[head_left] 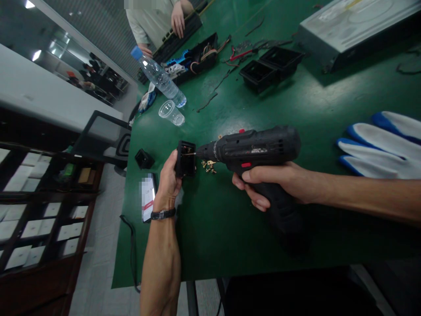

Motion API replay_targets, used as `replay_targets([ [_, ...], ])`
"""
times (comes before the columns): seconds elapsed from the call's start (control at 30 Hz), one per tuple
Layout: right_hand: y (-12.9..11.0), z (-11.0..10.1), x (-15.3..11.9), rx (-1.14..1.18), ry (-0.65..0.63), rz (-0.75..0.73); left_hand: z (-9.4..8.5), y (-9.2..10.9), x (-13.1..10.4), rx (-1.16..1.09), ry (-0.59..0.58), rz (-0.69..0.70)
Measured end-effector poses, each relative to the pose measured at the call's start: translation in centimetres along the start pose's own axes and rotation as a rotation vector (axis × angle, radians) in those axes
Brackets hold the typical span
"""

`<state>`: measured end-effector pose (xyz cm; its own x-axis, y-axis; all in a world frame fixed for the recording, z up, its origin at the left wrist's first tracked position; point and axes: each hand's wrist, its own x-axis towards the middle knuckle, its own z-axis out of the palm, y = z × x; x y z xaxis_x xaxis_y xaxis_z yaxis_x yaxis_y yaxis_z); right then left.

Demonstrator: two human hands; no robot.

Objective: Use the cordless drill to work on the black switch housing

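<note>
My right hand (263,182) grips a black cordless drill (259,147), its chuck pointing left. The thin bit reaches into the open side of a small black plastic box (187,164). My left hand (169,177) is wrapped round the back of that box and holds it up over the table; its fingers are partly hidden behind it. Whether the bit touches a screw inside cannot be made out. Just below the chuck, several small brass screws (208,166) lie loose on the green table (223,237). Another small black box (144,159) rests to the left of my left hand.
A phone (148,197) lies by my left wrist. Beyond stand a plastic cup (171,113) and a water bottle (161,79). Farther back are black boxes (271,66), a metal case (358,30) and a person's hand (178,19). Gloves (384,147) lie at right.
</note>
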<state>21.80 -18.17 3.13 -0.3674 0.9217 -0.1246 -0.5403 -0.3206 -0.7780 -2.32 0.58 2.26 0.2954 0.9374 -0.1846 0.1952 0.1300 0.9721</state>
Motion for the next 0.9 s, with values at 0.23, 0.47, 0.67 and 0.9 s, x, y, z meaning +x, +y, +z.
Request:
replay_targets([
  [0.23,0.13,-0.05,-0.02,-0.002,-0.002,-0.003,0.72,1.05,-0.88,-0.008,-0.089,-0.005],
  [0.47,-0.13,0.17,-0.06,-0.019,-0.013,-0.009,0.53,0.94,-1.09,0.082,-0.182,0.098],
  [0.67,-0.19,0.2,-0.14,-0.025,0.002,-0.005,0.4,0.7,-0.89,0.108,-0.162,0.147],
  [0.9,-0.21,0.19,-0.18,-0.034,0.011,-0.011,0.34,0.62,-0.69,0.15,-0.144,0.169],
])
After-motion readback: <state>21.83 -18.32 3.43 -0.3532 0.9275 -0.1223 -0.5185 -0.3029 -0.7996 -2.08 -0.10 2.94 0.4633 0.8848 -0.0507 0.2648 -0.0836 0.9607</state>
